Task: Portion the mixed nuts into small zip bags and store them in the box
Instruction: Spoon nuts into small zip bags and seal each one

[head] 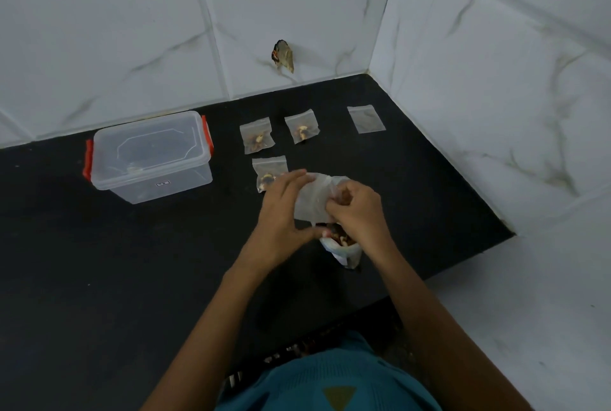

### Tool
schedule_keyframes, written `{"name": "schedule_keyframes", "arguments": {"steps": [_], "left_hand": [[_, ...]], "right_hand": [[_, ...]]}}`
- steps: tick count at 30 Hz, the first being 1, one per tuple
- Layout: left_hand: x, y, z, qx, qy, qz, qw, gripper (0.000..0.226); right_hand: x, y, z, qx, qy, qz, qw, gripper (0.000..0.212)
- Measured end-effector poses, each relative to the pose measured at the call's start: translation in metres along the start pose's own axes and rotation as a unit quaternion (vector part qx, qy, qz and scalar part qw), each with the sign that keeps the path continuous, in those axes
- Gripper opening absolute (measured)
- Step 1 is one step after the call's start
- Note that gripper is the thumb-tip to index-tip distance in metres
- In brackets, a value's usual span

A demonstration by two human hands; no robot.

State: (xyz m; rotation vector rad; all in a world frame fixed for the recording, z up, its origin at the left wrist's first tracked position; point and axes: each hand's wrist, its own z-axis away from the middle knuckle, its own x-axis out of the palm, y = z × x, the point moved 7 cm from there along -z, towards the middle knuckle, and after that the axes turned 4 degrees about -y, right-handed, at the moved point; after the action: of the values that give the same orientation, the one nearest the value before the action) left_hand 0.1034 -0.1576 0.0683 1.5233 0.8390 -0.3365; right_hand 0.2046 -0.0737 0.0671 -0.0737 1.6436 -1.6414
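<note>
My left hand (281,212) and my right hand (358,212) both hold a small clear zip bag (312,199) above the black counter; the right fingers pinch at its mouth. Just below my right hand stands the open packet of mixed nuts (344,247). Three filled zip bags lie beyond: one (256,136), a second (301,127), and a third (268,172) partly behind my left fingers. An empty zip bag (366,119) lies flat at the far right. The clear lidded box with orange latches (150,156) sits at the left, lid on.
White marble-patterned tiled walls close the counter (99,261) at the back and right, meeting in a corner. A small torn scrap (284,56) sticks to the back wall. The counter's front edge runs diagonally near my body.
</note>
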Motion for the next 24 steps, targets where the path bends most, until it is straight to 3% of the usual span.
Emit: {"name": "schedule_keyframes", "arguments": {"steps": [3,7,10,13,17,21,24], "left_hand": [[0.015,0.000,0.000,0.042,-0.030,-0.050,0.997,0.099],[0.015,0.003,-0.003,0.059,0.045,-0.027,0.997,0.085],[0.016,-0.002,-0.004,0.045,0.044,0.038,0.997,0.083],[0.014,-0.002,-0.004,0.056,0.064,0.089,0.992,0.074],[0.017,-0.006,-0.005,0.045,0.085,0.095,0.991,0.065],[0.017,-0.004,-0.006,0.053,0.089,0.088,0.991,0.056],[0.023,-0.007,-0.004,0.030,0.059,0.097,0.993,0.064]], "right_hand": [[0.001,-0.003,0.001,0.006,-0.031,0.010,0.999,0.007],[0.008,-0.011,0.006,0.009,-0.073,0.015,0.997,0.011],[0.009,-0.013,0.008,0.002,-0.087,0.019,0.996,0.022],[0.010,-0.015,0.010,-0.023,-0.064,0.031,0.997,0.042],[0.012,-0.027,0.016,-0.126,-0.017,0.146,0.981,0.028],[0.013,-0.030,0.016,-0.139,-0.009,0.186,0.973,0.035],[0.011,-0.030,0.014,-0.128,-0.006,0.171,0.977,0.049]]}}
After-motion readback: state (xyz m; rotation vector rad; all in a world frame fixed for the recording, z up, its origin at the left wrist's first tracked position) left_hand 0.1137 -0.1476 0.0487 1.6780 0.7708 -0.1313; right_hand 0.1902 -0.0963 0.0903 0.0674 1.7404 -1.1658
